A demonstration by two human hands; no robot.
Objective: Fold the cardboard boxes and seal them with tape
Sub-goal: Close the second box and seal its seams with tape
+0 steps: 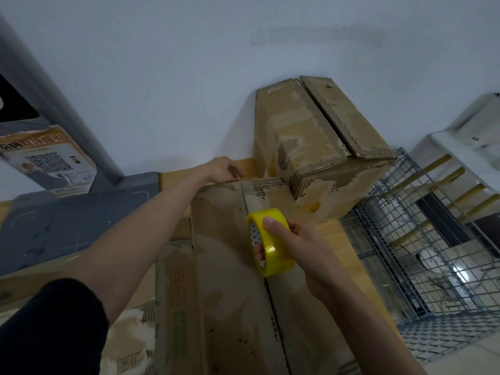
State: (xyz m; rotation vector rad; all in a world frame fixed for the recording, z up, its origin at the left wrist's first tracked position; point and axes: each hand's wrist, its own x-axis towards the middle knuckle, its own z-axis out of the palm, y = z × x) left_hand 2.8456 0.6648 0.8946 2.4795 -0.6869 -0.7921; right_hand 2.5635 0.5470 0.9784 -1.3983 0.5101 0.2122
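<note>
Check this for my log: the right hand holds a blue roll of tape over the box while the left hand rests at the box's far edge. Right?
Not quite. In the head view the roll of tape in the right hand is yellow, not blue. It is over the box, and the left hand rests at its far edge.

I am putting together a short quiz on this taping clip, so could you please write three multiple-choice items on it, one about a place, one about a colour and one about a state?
1. Where is the left hand?
A. at the far end of the near cardboard box
B. on the wire rack
C. inside the tape roll

2. What colour is the tape roll?
A. blue
B. yellow
C. brown

3. How do the top flaps of the far cardboard box stand?
A. torn off
B. wide open, upright
C. folded shut, a seam between them

Answers: 1 A, the hand rests on the box's far edge. 2 B, the roll in the right hand is bright yellow. 3 C, the two flaps meet along a seam.
</note>
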